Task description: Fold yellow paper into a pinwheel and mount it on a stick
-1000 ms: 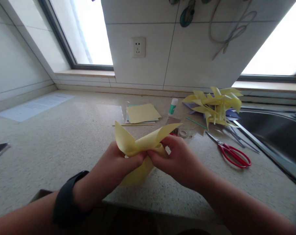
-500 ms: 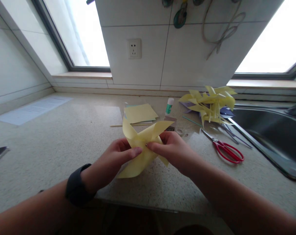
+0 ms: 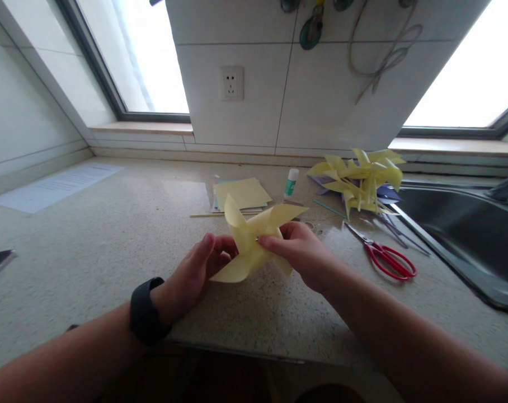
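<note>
A yellow paper pinwheel (image 3: pixel 254 240) is being held just above the speckled counter (image 3: pixel 111 240), near its front edge, pinched at its centre by the right hand (image 3: pixel 298 252), while its back is being supported by the left hand (image 3: pixel 197 271), whose fingers are curled behind the blades. Both hands are being kept close together, closed on the pinwheel. Red scissors (image 3: pixel 384 258) are lying to the right, with a pile of finished pinwheels (image 3: pixel 361 179) beyond them beside the sink (image 3: pixel 467 229).

Your forearms converge from both lower corners; your left hand (image 3: pixel 203 266), watch-banded at the wrist, curls its fingers, while your right hand (image 3: pixel 298 252) pinches, thumb extended leftward.
</note>
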`<action>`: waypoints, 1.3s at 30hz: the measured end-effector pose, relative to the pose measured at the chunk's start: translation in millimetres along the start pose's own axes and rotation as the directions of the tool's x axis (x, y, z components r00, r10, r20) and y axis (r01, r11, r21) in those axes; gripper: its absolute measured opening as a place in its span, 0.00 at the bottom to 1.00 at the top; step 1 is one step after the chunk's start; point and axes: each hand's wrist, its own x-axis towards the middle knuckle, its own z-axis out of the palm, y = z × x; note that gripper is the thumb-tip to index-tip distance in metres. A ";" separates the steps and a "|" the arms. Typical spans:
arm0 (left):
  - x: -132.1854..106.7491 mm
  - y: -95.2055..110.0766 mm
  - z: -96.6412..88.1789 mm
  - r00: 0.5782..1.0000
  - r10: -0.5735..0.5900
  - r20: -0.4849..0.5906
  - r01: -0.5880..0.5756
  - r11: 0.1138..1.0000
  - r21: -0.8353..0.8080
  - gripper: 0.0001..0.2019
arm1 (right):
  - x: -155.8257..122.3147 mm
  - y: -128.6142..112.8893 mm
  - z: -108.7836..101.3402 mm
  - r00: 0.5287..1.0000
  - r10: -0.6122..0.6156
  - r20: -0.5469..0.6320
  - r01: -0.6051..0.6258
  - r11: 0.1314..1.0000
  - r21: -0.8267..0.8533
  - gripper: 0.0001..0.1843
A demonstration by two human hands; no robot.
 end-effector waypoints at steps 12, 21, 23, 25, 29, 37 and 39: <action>2.7 3.5 4.7 0.978 0.031 -0.208 -0.023 0.999 0.040 0.25 | 7.5 0.4 -5.5 0.998 -0.065 -0.005 0.065 0.997 0.035 0.14; 10.0 6.8 5.0 0.959 0.110 -0.260 -0.065 0.982 0.179 0.22 | 24.6 -11.3 -51.6 0.943 -0.237 -0.234 0.256 0.965 0.055 0.15; 9.7 6.3 4.5 0.961 0.115 -0.251 -0.058 0.973 0.223 0.20 | 30.4 -12.3 -63.3 0.916 -0.267 -0.300 0.293 0.955 0.044 0.15; 9.3 5.4 4.5 0.964 0.123 -0.235 -0.051 0.956 0.290 0.17 | 36.2 -10.6 -71.8 0.889 -0.288 -0.355 0.317 0.948 0.025 0.14; 10.1 7.6 4.9 0.976 0.133 -0.173 -0.028 0.863 0.505 0.14 | 45.9 -3.2 -80.5 0.861 -0.308 -0.404 0.334 0.943 -0.007 0.15; 39.3 45.0 -10.4 0.968 0.244 0.065 -0.143 0.320 0.936 0.12 | 35.2 -4.4 -89.8 0.930 -0.309 -0.199 0.321 0.947 0.028 0.17; 55.6 49.1 -13.6 0.956 0.264 0.123 -0.176 0.187 0.967 0.12 | 30.2 -4.6 -92.2 0.951 -0.289 -0.107 0.293 0.956 0.023 0.18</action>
